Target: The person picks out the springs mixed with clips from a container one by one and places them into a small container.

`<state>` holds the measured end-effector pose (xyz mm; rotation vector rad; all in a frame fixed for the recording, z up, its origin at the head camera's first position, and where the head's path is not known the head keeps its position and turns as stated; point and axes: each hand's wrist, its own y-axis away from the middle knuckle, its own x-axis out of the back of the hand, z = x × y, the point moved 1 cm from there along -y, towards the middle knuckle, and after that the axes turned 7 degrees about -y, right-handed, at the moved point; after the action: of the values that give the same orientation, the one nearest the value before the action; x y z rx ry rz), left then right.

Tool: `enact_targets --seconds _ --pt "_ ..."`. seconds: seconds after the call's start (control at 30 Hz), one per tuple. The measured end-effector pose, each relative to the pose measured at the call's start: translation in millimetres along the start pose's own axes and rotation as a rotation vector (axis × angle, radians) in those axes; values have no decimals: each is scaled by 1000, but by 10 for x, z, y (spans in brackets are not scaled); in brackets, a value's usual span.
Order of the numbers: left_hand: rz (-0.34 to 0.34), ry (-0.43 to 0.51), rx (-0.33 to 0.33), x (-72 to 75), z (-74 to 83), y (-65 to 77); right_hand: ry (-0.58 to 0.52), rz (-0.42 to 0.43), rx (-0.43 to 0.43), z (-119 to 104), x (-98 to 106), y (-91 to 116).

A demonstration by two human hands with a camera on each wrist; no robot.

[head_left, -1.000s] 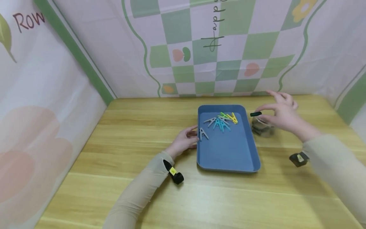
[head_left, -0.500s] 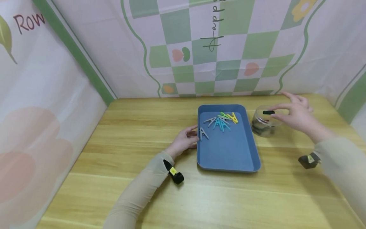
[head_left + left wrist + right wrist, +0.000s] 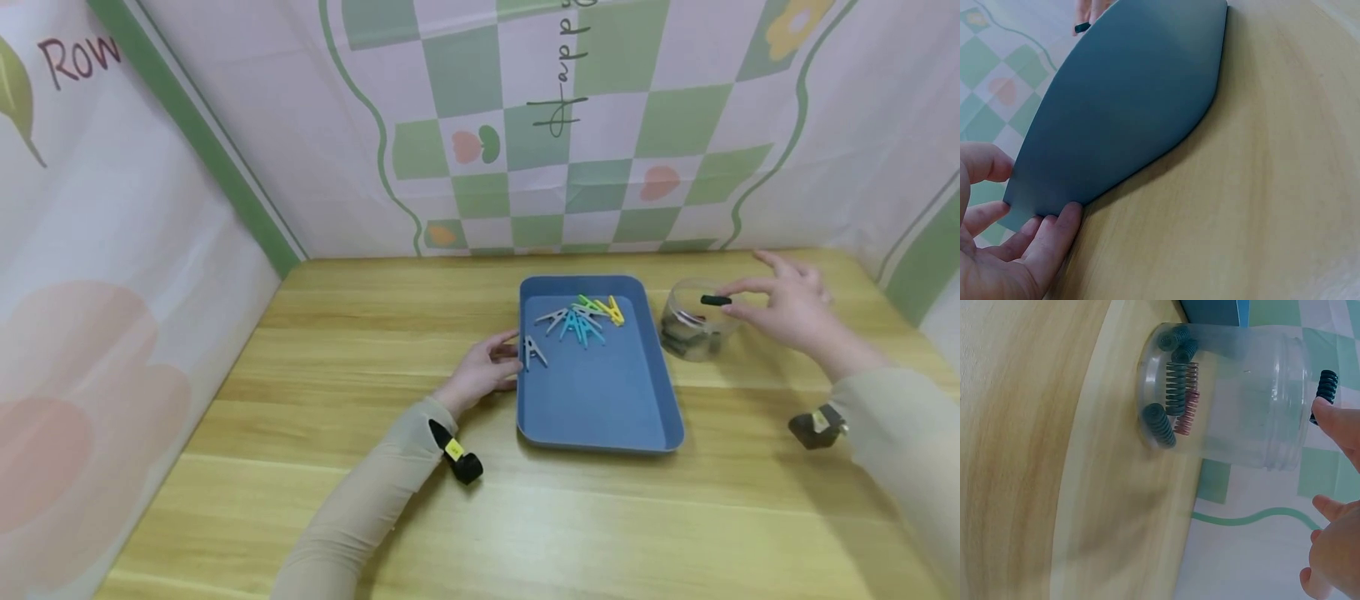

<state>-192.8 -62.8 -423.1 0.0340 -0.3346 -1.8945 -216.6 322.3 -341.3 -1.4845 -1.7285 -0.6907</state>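
My right hand point(image 3: 791, 308) pinches a small dark coil spring point(image 3: 1327, 387) between thumb and finger, over the mouth of a clear plastic jar point(image 3: 1241, 394). Inside the jar, at its bottom, lie several dark springs point(image 3: 1175, 387) and reddish ones point(image 3: 1188, 412). My left hand point(image 3: 480, 371) rests against the left wall of a blue tray point(image 3: 592, 400), fingertips touching its outside in the left wrist view. In the tray's far half lie several clothes pegs: grey point(image 3: 534, 352), teal point(image 3: 577, 325), green point(image 3: 587, 301) and yellow point(image 3: 615, 308).
The jar stands just right of the tray on a wooden table point(image 3: 360, 367). Behind the table hangs a printed cloth point(image 3: 480, 83) with green checks, and another cloth point(image 3: 112, 333) hangs on the left.
My right hand has moved to the right with the spring, from beside the tray's far right corner to the jar's mouth. The left hand, tray and pegs have stayed put.
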Motion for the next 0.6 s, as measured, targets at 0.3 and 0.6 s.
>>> enact_targets --seconds 0.3,0.6 --pt "-4 -6 4 2 -22 -1 -25 3 -20 50 -63 -23" --pt "-5 9 1 0 -17 -12 -34 -6 -21 39 -100 -40"
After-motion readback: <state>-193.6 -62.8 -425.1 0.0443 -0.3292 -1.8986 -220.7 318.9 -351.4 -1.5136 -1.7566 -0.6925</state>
